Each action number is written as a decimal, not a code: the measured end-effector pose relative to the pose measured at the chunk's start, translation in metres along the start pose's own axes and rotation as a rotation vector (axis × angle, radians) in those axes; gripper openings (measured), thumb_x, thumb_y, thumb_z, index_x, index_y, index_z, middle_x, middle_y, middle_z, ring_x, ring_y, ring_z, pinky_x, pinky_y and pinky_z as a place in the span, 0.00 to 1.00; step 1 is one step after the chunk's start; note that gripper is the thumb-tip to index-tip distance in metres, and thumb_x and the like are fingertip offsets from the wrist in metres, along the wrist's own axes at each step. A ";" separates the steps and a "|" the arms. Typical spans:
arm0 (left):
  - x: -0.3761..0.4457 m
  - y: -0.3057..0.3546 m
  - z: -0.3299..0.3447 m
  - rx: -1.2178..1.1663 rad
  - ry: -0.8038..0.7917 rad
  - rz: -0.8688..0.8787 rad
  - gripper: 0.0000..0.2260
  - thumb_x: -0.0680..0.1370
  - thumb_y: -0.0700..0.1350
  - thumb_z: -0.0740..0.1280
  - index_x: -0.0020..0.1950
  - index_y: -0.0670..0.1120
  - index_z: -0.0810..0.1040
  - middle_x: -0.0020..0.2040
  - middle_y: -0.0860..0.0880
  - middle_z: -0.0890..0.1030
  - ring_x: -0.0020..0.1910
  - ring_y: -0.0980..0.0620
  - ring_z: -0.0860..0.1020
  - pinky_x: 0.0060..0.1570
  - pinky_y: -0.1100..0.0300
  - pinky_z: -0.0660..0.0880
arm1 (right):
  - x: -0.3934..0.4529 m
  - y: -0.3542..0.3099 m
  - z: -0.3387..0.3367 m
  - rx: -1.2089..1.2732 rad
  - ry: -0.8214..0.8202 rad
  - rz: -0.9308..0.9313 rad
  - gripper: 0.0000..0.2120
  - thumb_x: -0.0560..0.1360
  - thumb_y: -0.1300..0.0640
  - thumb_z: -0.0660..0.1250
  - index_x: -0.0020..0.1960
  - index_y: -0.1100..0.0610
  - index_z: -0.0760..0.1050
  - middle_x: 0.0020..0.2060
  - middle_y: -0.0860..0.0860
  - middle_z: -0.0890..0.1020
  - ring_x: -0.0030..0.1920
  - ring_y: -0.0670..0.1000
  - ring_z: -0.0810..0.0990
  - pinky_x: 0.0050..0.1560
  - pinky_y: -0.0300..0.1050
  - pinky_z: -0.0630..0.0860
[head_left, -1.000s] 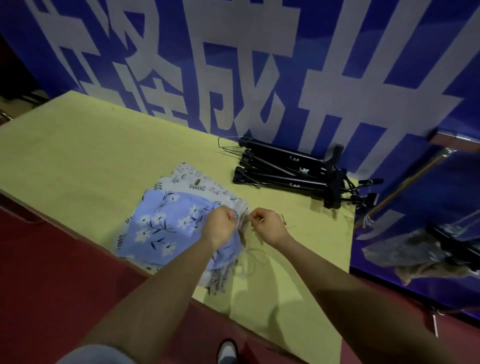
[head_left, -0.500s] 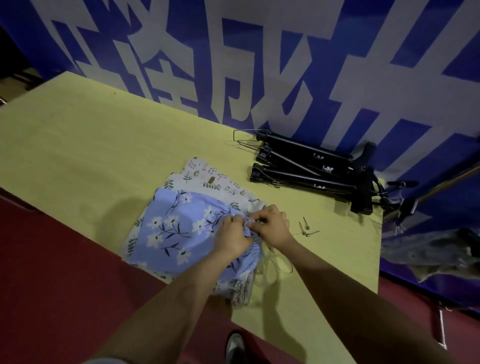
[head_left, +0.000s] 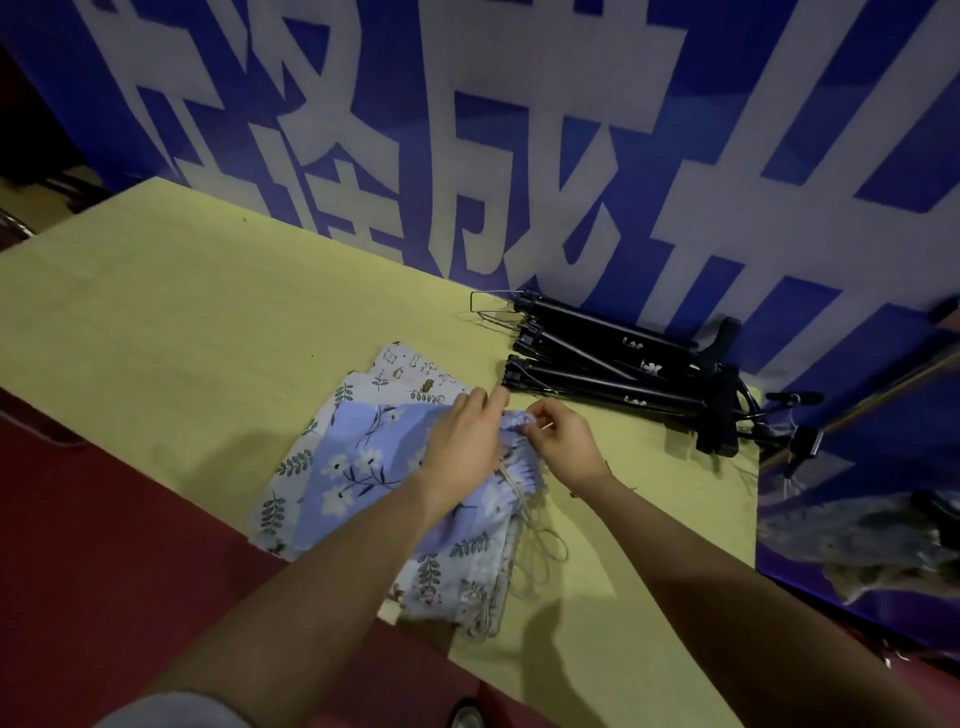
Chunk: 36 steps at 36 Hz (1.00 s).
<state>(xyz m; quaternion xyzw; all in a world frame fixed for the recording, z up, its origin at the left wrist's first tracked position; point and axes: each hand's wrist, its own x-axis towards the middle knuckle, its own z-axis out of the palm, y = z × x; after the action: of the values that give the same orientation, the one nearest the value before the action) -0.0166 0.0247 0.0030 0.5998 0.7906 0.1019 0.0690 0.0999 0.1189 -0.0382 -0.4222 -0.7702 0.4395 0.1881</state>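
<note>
A stack of folded printed cloths lies on the yellow table (head_left: 182, 322). On top is a light-blue cloth with white flowers (head_left: 358, 467); white cloths with leaf and animal prints (head_left: 410, 374) show beneath it. My left hand (head_left: 465, 441) lies on the blue cloth and grips its gathered right edge. Beside it, my right hand (head_left: 558, 436) pinches that same gathered edge (head_left: 517, 418) with fingers and thumb. Thin drawstring loops (head_left: 543, 551) trail off the stack's right side.
A pile of black clip hangers (head_left: 623, 374) lies at the table's back right, against a blue banner with large white characters (head_left: 467, 130). The table's near edge runs diagonally over a red floor (head_left: 104, 545). A shoe tip (head_left: 465, 714) shows below.
Over the last second my hands came together on the blue cloth's gathered edge. They now work at its far right corner, nearer the hangers. The small metal pieces seen beside my right hand are out of sight.
</note>
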 end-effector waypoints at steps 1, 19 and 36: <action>0.001 0.002 -0.004 0.017 -0.009 0.052 0.17 0.77 0.38 0.60 0.66 0.44 0.64 0.59 0.43 0.71 0.57 0.43 0.71 0.46 0.54 0.69 | 0.001 0.000 -0.004 -0.023 0.019 -0.017 0.02 0.76 0.64 0.64 0.48 0.60 0.74 0.41 0.53 0.78 0.41 0.52 0.76 0.42 0.46 0.71; 0.010 0.028 0.001 0.233 -0.183 0.083 0.26 0.76 0.34 0.64 0.72 0.44 0.60 0.72 0.43 0.58 0.59 0.40 0.72 0.43 0.53 0.70 | -0.002 0.015 -0.037 -0.095 0.030 0.013 0.11 0.76 0.61 0.67 0.58 0.59 0.78 0.49 0.51 0.77 0.49 0.50 0.76 0.51 0.42 0.71; 0.019 0.028 0.023 0.111 -0.146 -0.028 0.23 0.78 0.36 0.61 0.73 0.43 0.61 0.71 0.45 0.63 0.62 0.43 0.72 0.53 0.54 0.73 | -0.032 0.080 -0.030 -0.736 -0.092 0.109 0.11 0.75 0.49 0.66 0.55 0.53 0.74 0.57 0.53 0.68 0.58 0.57 0.65 0.57 0.48 0.61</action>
<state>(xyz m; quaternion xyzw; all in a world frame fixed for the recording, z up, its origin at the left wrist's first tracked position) 0.0100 0.0517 -0.0117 0.5974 0.7963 0.0131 0.0947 0.1768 0.1285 -0.0860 -0.4818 -0.8606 0.1611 -0.0349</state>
